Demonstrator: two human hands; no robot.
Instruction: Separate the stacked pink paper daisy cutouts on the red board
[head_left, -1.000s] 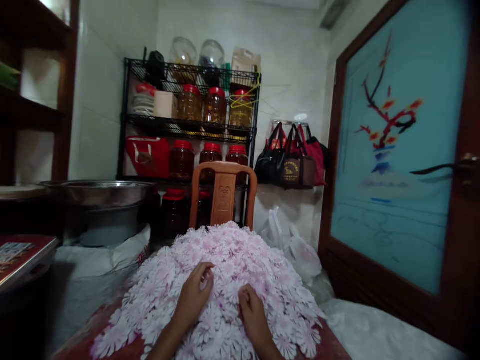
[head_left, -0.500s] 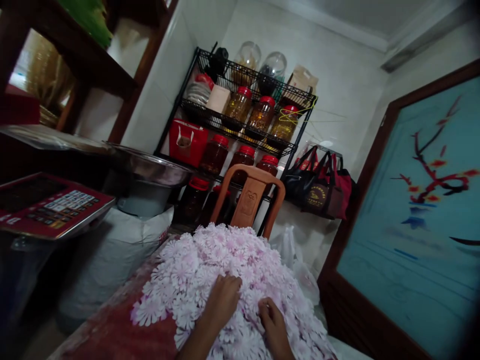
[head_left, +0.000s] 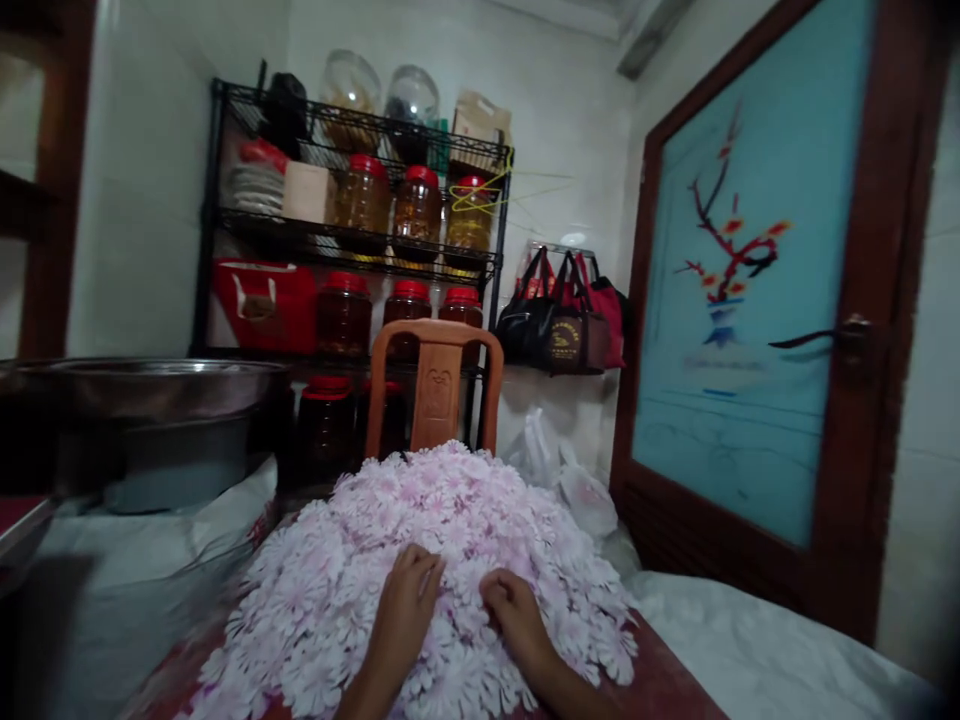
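A large heap of pale pink-white artificial flower heads (head_left: 450,510) covers most of the dark red tabletop (head_left: 660,670) in front of me. My left hand (head_left: 409,595) is over the near middle of the heap, its fingers bent and pressed together. Just to its right, my right hand (head_left: 517,615) has thumb and fingers curled into a pinch among the flowers. The two hands are a small gap apart. Whatever sits between either hand's fingertips is too small or hidden to make out.
Behind the heap stands a brown carved chair (head_left: 439,385). A black wire rack (head_left: 352,240) holds several red-lidded jars. On the left, a metal basin (head_left: 161,390) rests above a white sack (head_left: 150,570). Bags (head_left: 562,320) hang beside a glass-panelled door (head_left: 750,300).
My view has levelled and turned right, so the room has shifted left in it. The hands stay at the heap with fingers curled; my right hand sits slightly higher in view.
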